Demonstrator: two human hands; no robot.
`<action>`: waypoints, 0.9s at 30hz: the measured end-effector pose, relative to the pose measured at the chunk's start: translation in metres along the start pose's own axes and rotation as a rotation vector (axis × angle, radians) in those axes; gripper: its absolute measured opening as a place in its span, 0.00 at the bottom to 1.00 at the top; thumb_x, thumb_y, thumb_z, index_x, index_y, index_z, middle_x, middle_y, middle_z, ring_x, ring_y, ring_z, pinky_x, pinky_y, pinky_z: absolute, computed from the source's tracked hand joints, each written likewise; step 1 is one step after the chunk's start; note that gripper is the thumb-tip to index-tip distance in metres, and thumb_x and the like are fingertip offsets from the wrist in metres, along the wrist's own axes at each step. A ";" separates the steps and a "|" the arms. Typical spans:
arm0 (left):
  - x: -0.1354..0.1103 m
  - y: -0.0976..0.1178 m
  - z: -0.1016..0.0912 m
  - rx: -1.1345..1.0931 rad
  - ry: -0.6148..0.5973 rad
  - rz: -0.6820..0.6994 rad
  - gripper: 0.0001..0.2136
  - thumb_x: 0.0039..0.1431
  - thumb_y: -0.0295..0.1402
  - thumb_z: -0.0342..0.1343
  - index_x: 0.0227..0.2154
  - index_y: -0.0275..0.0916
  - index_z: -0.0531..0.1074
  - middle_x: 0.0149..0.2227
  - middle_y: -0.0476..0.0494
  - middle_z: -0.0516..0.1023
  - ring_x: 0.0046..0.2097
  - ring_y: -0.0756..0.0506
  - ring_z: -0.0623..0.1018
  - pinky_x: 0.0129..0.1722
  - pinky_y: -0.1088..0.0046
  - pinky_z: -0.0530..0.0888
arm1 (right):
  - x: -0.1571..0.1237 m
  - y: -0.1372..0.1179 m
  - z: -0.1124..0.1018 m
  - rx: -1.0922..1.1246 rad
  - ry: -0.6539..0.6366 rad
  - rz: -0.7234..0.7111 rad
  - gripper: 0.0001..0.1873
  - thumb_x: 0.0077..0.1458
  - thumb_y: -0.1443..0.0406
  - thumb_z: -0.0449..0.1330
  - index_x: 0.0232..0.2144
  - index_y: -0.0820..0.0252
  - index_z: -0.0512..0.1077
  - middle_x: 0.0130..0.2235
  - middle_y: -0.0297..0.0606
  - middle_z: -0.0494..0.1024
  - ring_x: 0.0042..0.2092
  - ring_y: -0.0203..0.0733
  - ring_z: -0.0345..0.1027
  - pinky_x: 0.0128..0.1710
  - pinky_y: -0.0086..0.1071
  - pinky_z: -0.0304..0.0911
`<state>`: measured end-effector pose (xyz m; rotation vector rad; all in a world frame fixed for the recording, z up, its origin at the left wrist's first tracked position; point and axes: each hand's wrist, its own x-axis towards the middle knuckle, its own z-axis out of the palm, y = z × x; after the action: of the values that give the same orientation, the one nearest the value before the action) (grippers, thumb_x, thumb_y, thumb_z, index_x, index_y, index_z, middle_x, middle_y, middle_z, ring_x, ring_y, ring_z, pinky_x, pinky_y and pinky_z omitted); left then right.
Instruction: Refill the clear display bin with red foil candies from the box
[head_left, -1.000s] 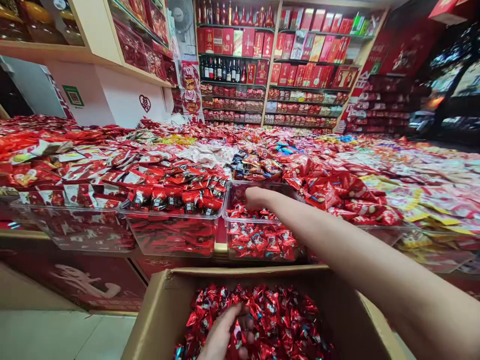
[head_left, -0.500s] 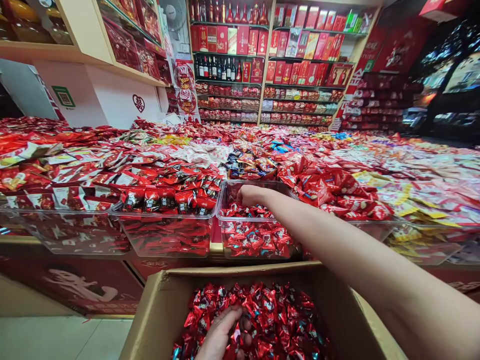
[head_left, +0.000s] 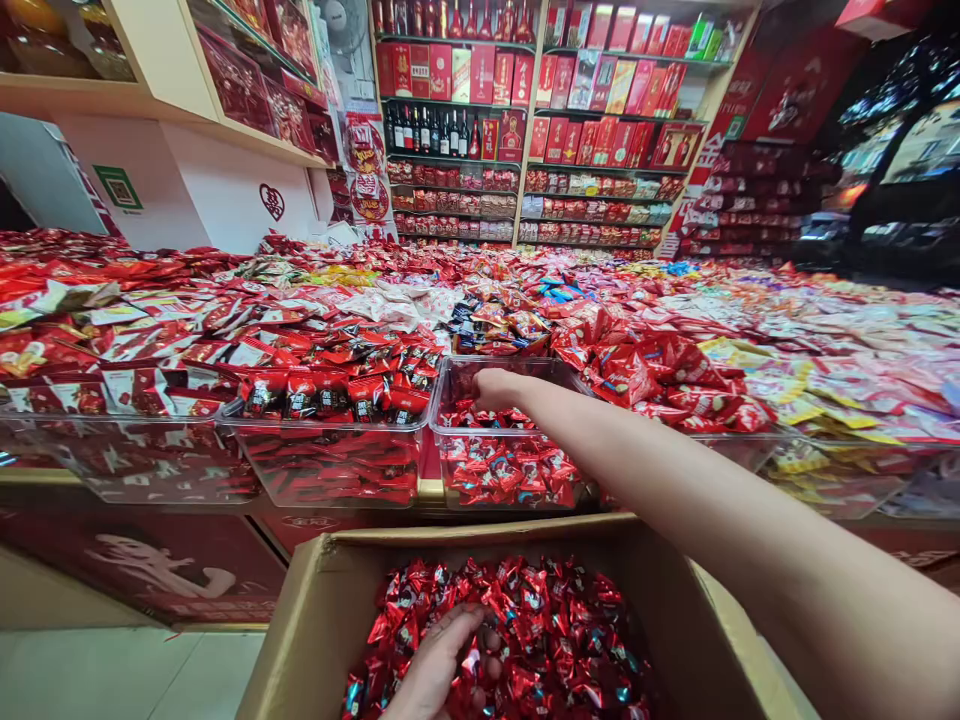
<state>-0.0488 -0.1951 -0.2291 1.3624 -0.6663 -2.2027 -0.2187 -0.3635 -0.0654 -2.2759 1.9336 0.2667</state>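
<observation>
Only the view shifts, so the right hand (head_left: 496, 388) stays in the far clear plastic bin (head_left: 480, 432), grip hidden, left hand (head_left: 442, 662) loosely apart on near shiny red candies (head_left: 536, 625).

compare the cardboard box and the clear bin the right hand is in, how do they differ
The cardboard box is brown and opaque; the clear bin is see-through. The cardboard box is nearer the camera, the clear bin beyond it. The left hand is in the cardboard box, the right hand in the clear bin. Both hold red wrapped sweets.
</observation>
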 end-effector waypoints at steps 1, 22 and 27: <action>0.000 -0.001 -0.001 -0.001 0.012 -0.014 0.11 0.41 0.39 0.56 0.28 0.40 0.67 0.24 0.49 0.73 0.23 0.51 0.70 0.17 0.82 0.55 | 0.000 0.000 0.000 0.012 0.024 -0.005 0.17 0.45 0.65 0.56 0.38 0.69 0.68 0.39 0.47 0.71 0.38 0.44 0.65 0.33 0.29 0.60; 0.010 0.002 -0.008 -0.364 -0.157 -0.061 0.10 0.47 0.36 0.53 0.30 0.35 0.66 0.24 0.44 0.74 0.27 0.49 0.74 0.20 0.81 0.67 | 0.005 0.000 0.001 0.111 0.113 0.070 0.10 0.42 0.69 0.57 0.30 0.68 0.72 0.31 0.45 0.74 0.32 0.42 0.66 0.29 0.29 0.58; 0.004 0.016 -0.015 -0.496 -0.322 0.064 0.08 0.50 0.30 0.48 0.33 0.35 0.65 0.31 0.41 0.74 0.35 0.45 0.75 0.31 0.70 0.72 | -0.013 0.002 -0.025 0.160 0.467 0.073 0.11 0.48 0.68 0.50 0.32 0.67 0.70 0.33 0.45 0.72 0.35 0.40 0.64 0.33 0.30 0.56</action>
<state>-0.0348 -0.2120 -0.2281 0.7386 -0.2305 -2.3465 -0.2213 -0.3565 -0.0376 -2.3120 2.1485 -0.4386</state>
